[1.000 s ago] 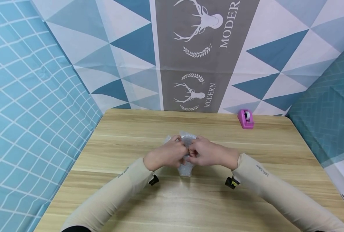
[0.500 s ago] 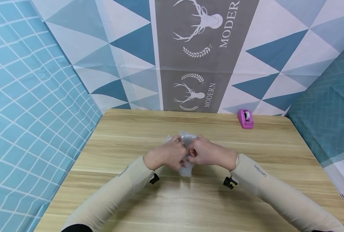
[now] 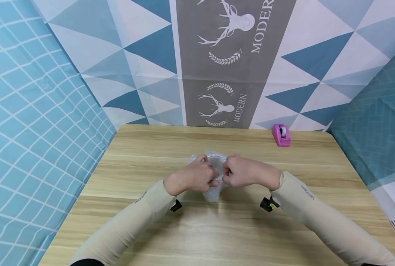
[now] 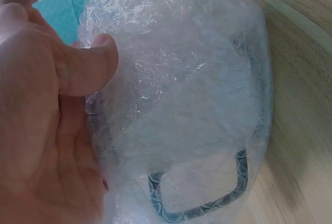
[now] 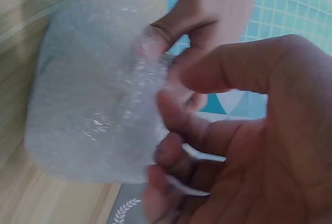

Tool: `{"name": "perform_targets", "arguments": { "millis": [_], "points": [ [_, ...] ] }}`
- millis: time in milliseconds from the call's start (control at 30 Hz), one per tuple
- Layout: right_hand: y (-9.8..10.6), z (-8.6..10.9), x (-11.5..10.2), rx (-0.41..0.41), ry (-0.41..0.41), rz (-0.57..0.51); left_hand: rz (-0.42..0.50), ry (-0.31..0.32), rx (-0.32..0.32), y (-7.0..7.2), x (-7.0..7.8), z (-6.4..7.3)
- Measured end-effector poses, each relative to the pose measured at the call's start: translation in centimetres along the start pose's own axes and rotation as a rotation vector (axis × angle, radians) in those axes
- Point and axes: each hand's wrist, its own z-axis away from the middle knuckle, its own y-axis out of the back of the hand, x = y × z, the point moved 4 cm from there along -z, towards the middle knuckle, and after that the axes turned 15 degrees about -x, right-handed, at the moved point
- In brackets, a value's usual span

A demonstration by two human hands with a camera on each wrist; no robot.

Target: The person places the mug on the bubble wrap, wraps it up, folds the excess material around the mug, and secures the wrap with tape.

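A mug (image 4: 207,105) stands wrapped in clear bubble wrap (image 3: 212,194) on the table, between both hands. Its dark-edged handle (image 4: 241,175) shows through the plastic in the left wrist view. My left hand (image 3: 198,175) holds the wrap at its top, the thumb pressed on the upper edge in the right wrist view. Just to the right, my right hand (image 3: 240,170) is bent at the wrap's edge. In the right wrist view its fingers (image 5: 179,112) are loosely curled, thumb and forefinger slightly apart, with nothing visible between them.
A pink tape dispenser (image 3: 281,135) with a roll of tape sits at the back right of the wooden table (image 3: 197,236). Patterned sheets (image 3: 144,55) hang behind and at both sides of the table.
My right hand has moved a little to the right, away from the left hand, and its fingers have loosened. The left hand stays at the wrap.
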Motion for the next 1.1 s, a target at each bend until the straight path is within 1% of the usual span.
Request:
{"name": "perform_targets", "arguments": {
  "millis": [67,133,333,433,600,700,867,1100],
  "points": [
    [0.2,0.3,0.2,-0.032,-0.041,-0.054,0.006,0.001,-0.002,0.1,0.0,0.0],
    [0.5,0.6,0.4,-0.042,-0.055,-0.096,0.009,0.000,-0.002,0.1,0.0,0.1],
    [1.1,0.9,0.7,-0.010,-0.019,-0.153,0.004,-0.003,0.008,0.1,-0.1,0.0],
    [1.1,0.8,1.0,0.002,-0.005,-0.205,0.009,-0.002,0.009,0.1,-0.1,-0.1],
    [0.8,0.5,1.5,-0.013,0.002,-0.299,0.031,-0.007,0.007,0.0,-0.2,-0.1],
    [0.7,0.4,1.8,-0.021,-0.021,-0.305,0.035,-0.008,0.012,0.0,-0.2,-0.1],
    [0.5,0.1,2.0,-0.011,-0.076,-0.278,0.048,-0.016,0.017,0.0,-0.2,-0.1],
    [0.2,-0.1,2.6,0.026,-0.111,-0.238,0.109,-0.040,-0.007,-0.1,-0.4,0.0]
  ]
}}
